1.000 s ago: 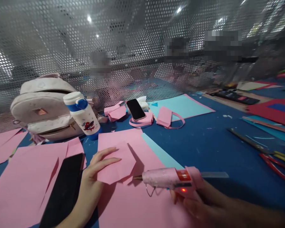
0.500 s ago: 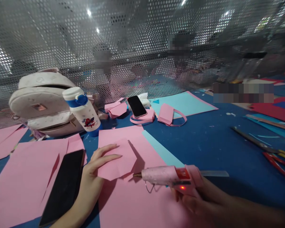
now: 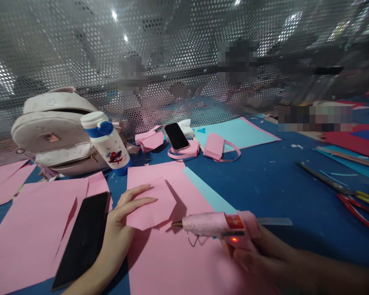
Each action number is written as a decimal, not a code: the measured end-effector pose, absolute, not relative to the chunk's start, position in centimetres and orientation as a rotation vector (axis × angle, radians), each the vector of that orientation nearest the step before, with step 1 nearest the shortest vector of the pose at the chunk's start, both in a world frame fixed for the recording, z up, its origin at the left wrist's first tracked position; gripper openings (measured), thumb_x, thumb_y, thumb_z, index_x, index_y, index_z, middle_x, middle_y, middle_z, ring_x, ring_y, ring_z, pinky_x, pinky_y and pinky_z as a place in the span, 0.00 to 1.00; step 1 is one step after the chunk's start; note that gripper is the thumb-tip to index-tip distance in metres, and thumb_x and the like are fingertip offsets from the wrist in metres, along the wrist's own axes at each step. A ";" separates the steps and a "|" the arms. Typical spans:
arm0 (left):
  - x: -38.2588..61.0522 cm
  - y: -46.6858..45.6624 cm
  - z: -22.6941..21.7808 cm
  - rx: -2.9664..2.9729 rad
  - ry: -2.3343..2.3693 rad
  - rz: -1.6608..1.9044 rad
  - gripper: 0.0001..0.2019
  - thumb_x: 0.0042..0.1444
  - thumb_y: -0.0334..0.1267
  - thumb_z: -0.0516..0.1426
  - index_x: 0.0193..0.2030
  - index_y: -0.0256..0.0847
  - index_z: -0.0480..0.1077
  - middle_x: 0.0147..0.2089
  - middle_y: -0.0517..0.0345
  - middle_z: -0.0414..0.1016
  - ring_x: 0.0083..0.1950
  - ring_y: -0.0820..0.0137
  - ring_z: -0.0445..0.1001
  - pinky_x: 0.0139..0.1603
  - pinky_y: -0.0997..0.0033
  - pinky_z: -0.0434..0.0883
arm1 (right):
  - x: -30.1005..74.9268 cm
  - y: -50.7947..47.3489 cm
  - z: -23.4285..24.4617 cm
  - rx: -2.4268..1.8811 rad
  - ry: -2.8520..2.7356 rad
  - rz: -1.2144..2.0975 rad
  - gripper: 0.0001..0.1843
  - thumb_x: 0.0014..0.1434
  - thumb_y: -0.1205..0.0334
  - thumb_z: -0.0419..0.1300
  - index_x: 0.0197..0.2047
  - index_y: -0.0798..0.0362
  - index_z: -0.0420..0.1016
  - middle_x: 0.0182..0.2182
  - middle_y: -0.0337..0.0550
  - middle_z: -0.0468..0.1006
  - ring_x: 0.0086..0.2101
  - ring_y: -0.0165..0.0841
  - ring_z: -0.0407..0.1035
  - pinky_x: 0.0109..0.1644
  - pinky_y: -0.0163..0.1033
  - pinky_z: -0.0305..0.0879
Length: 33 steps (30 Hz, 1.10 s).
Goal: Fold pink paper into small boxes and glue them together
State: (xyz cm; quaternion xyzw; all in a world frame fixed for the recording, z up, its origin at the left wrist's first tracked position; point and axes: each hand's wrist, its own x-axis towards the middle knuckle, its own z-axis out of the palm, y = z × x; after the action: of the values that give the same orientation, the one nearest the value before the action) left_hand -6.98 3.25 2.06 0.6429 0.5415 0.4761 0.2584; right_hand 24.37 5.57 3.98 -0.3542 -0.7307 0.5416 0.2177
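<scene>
My left hand [image 3: 127, 217] is closed on a folded pink paper piece [image 3: 155, 207], two fingers on its upper face and the thumb hidden. My right hand [image 3: 249, 252] grips a pink hot glue gun [image 3: 215, 224] with a red light on its side. The gun's metal nozzle points left, at the folded piece's lower right flap; whether it touches I cannot tell. A clear glue stick [image 3: 275, 221] sticks out of the gun's back. Beneath both hands lies a large pink paper sheet [image 3: 172, 270], with a light blue sheet [image 3: 209, 192] partly under it.
On the left are a black phone [image 3: 81, 241], pink sheets [image 3: 33, 233], a white backpack [image 3: 55, 135] and a tilted-looking bottle [image 3: 106, 143]. Farther back, another phone [image 3: 176, 136] rests by small pink paper bags [image 3: 214, 146]. Scissors [image 3: 341, 190] lie right. A perforated metal panel [image 3: 178, 49] stands behind.
Almost nothing differs. The whole view has shifted very slightly; both hands keep their hold, and the nozzle stays by the flap.
</scene>
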 end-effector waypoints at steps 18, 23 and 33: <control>-7.1 3.2 2.2 1.738 1.485 1.292 0.27 0.45 0.22 0.50 0.45 0.51 0.81 0.61 0.58 0.73 0.64 0.57 0.68 0.66 0.52 0.62 | 24.7 5.7 3.2 -0.959 -1.990 1.672 0.27 0.65 0.36 0.51 0.40 0.53 0.74 0.25 0.39 0.64 0.26 0.30 0.59 0.28 0.34 0.64; -7.1 3.2 2.1 1.741 1.478 1.294 0.31 0.41 0.21 0.48 0.45 0.50 0.81 0.61 0.59 0.73 0.65 0.58 0.67 0.66 0.52 0.61 | 24.8 5.8 2.8 -0.920 -1.991 1.705 0.26 0.66 0.37 0.50 0.41 0.53 0.72 0.25 0.36 0.61 0.25 0.28 0.55 0.28 0.34 0.60; -7.0 3.1 2.2 1.745 1.476 1.296 0.29 0.43 0.21 0.49 0.45 0.51 0.81 0.61 0.59 0.73 0.64 0.58 0.68 0.65 0.53 0.62 | 24.0 5.8 3.3 -0.843 -1.891 1.733 0.26 0.67 0.37 0.51 0.33 0.53 0.65 0.24 0.33 0.59 0.23 0.24 0.50 0.24 0.32 0.50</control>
State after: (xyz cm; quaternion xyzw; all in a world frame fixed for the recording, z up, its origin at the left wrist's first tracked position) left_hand -7.05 3.12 2.20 0.6423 0.5432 0.4772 0.2543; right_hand 24.02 5.79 3.27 -0.3047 -0.6833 0.6263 0.2191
